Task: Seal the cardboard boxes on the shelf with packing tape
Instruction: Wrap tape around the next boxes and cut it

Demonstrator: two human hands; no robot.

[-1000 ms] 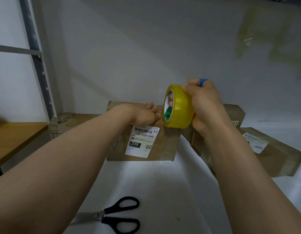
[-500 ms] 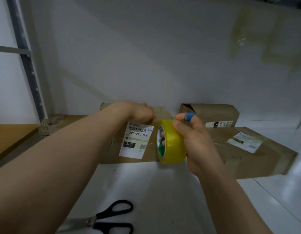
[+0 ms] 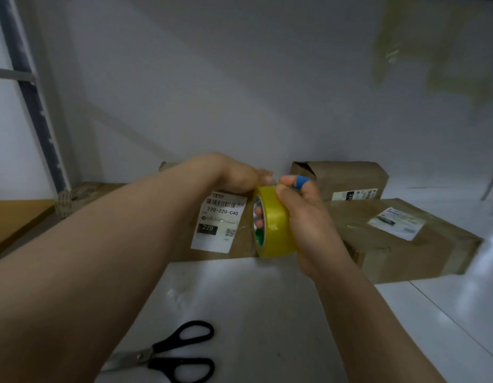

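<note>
A brown cardboard box (image 3: 240, 244) with a white label reading 220-220-C40 stands on the white shelf (image 3: 253, 299) against the back wall. My left hand (image 3: 237, 175) rests on its top edge, fingers curled over the far side. My right hand (image 3: 303, 217) grips a yellow roll of packing tape (image 3: 275, 225) against the box's front face, fingers through the core; a blue band wraps one finger. A clear strip of tape shows on the front face beside the roll.
Black-handled scissors (image 3: 173, 352) lie on the shelf at the near edge. Two more cardboard boxes sit to the right, one long (image 3: 405, 244) and one behind it (image 3: 344, 175). A flat cardboard piece (image 3: 82, 194) lies at the left by the metal upright (image 3: 32, 106).
My right hand brought the tape roll down from the box's top edge to its front face, then lifted it slightly. The left hand stayed on the box's top.
</note>
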